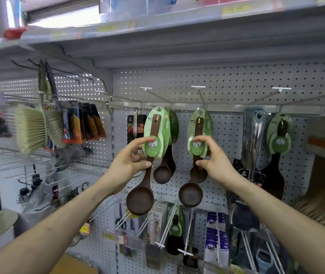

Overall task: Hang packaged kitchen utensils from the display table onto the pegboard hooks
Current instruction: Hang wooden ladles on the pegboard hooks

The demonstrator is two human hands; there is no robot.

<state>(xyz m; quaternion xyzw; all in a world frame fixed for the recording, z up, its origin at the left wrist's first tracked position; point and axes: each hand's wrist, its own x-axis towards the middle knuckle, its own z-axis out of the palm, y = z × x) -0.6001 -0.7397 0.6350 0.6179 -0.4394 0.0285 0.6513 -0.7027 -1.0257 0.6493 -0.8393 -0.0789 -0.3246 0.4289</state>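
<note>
pegboard [236, 80] is already half stocked. looks like the hanging step, two at once: left spoon pack [140, 200] and right spoon pack [190, 193] are up at the hooks [200, 94]. left hand [126, 165] pinches one low on its green card and right hand [215, 163] pinches the other, hang holes above the grips, bowls below. can't tell if they're seated, so next is probably push back, then release.

The pegboard [236, 84] is pale grey, patterned all over with an even grid of small holes. The left spoon [140, 196] and the right spoon [190, 193] are dark brown, each on a light green card [163, 126] (with a darker green disc bearing a white emblem). The brush [31, 128] has cream bristles. The hanging packs [90, 125] beside it are black and orange; the lower packs [217, 240] are white and blue.
</note>
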